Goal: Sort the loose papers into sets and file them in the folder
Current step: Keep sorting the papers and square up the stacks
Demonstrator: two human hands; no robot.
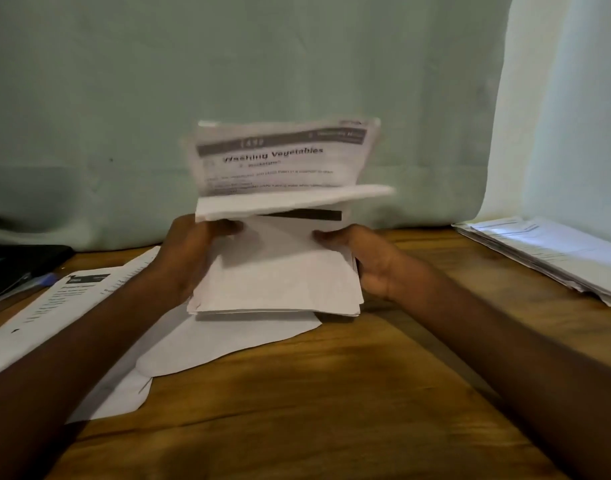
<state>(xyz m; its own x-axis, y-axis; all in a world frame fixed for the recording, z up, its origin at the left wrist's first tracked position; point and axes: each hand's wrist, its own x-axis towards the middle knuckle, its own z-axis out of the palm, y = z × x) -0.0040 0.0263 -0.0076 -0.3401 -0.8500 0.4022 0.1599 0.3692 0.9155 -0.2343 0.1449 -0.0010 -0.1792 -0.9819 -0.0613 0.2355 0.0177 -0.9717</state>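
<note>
I hold a stack of white papers (pixel 280 271) above the middle of the wooden table (pixel 332 393). My left hand (pixel 189 251) grips its left edge, thumb on top. My right hand (pixel 370 258) grips the right edge. The far part of the stack fans upward, blurred. Its rearmost sheet (pixel 280 157) stands up and reads "Washing Vegetables". A dark folder-like thing (pixel 20 265) lies at the far left edge, partly out of view.
More loose printed sheets (pixel 72 306) lie on the table to the left and under the held stack. Another pile of papers (pixel 546 251) sits at the back right. A blue pen (pixel 42 280) lies at the left. A pale green wall rises behind.
</note>
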